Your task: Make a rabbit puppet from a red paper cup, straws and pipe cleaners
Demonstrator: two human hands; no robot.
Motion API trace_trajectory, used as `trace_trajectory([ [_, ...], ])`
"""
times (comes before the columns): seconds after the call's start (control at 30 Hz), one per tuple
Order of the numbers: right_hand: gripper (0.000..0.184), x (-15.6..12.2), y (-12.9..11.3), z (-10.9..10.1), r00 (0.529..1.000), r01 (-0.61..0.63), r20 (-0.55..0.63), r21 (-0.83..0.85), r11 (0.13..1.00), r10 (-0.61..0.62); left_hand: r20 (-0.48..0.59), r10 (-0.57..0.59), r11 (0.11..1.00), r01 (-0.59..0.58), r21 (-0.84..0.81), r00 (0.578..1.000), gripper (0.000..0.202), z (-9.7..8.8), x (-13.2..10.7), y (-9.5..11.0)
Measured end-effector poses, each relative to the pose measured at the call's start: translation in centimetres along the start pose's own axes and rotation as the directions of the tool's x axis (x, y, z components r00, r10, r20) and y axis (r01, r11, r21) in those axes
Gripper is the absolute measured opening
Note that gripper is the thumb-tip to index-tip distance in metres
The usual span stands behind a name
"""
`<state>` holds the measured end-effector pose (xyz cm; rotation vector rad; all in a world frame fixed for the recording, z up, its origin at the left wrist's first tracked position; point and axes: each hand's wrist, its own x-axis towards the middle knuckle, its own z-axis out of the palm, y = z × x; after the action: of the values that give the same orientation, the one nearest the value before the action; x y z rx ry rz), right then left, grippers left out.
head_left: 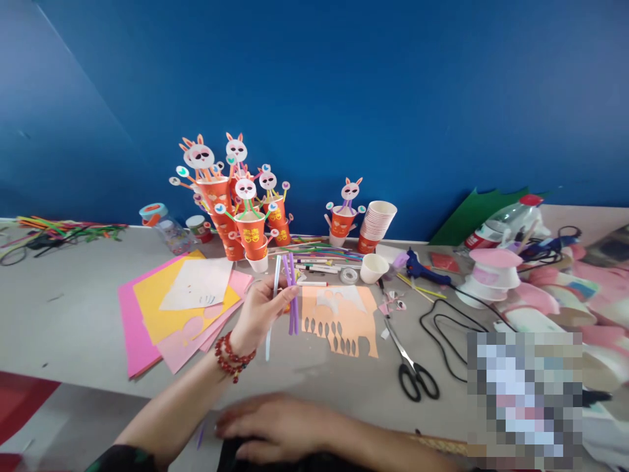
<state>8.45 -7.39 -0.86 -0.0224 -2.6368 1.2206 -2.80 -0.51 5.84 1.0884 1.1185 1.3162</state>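
My left hand (263,311), with a red bead bracelet at the wrist, is raised over the table and pinches several straws (291,295), two purple and one pale blue, held upright. My right hand (275,429) lies low near the table's front edge, blurred by motion, fingers stretched flat on a dark thing. Just beyond the straws lies a cut orange paper sheet (341,318).
Pink and yellow paper sheets (171,308) lie at left. Orange cup rabbits (236,203) and stacked cups (376,223) stand at the blue wall. Scissors (410,367), a blue glue gun (422,270) with black cable, tape roll (348,275), markers and a white cup (373,267) sit at right.
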Motion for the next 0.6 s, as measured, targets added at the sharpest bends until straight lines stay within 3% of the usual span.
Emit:
trace_trajectory([
  [0.07, 0.031, -1.6, 0.1, -0.7, 0.99, -0.108, -0.093, 0.027, 0.994, 0.11, 0.032, -0.015, 0.999, 0.013, 0.038, 0.999, 0.034, 0.1, -0.2, -0.1],
  [0.17, 0.017, -5.2, 1.1, -2.8, 0.915, -0.313, -0.228, 0.12, 0.942, 0.333, 0.064, -0.054, 0.996, 0.05, 0.071, 0.996, 0.036, 0.2, -0.5, -0.5],
  [0.23, 0.014, -7.6, 1.8, -4.8, 0.811, -0.41, -0.354, 0.224, 0.884, 0.465, 0.077, -0.089, 0.994, 0.084, 0.073, 0.993, 0.039, 0.5, -0.7, -0.9],
  [0.27, 0.015, -8.5, 2.0, -5.9, 0.728, -0.438, -0.426, 0.315, 0.842, 0.538, 0.092, -0.107, 0.992, 0.1, 0.073, 0.99, 0.04, 0.8, -0.8, -1.2],
  [0.33, 0.017, -9.7, 2.0, -8.2, 0.544, -0.382, -0.561, 0.497, 0.779, 0.624, 0.144, -0.135, 0.989, 0.124, 0.079, 0.98, 0.041, 1.3, -1.1, -2.0],
  [0.43, 0.024, -9.5, 1.5, -11.0, 0.437, -0.192, -0.667, 0.586, 0.787, 0.603, 0.236, -0.153, 0.986, 0.134, 0.095, 0.96, 0.04, 2.3, -1.5, -3.1],
  [0.5, 0.029, -8.5, 1.2, -12.0, 0.449, -0.1, -0.666, 0.625, 0.774, 0.596, 0.283, -0.153, 0.986, 0.127, 0.107, 0.947, 0.04, 2.9, -1.8, -3.6],
  [0.6, 0.027, -7.1, 1.3, -12.3, 0.522, -0.037, -0.616, 0.675, 0.737, 0.59, 0.33, -0.186, 0.98, 0.152, 0.125, 0.926, 0.04, 3.3, -2.4, -4.0],
])
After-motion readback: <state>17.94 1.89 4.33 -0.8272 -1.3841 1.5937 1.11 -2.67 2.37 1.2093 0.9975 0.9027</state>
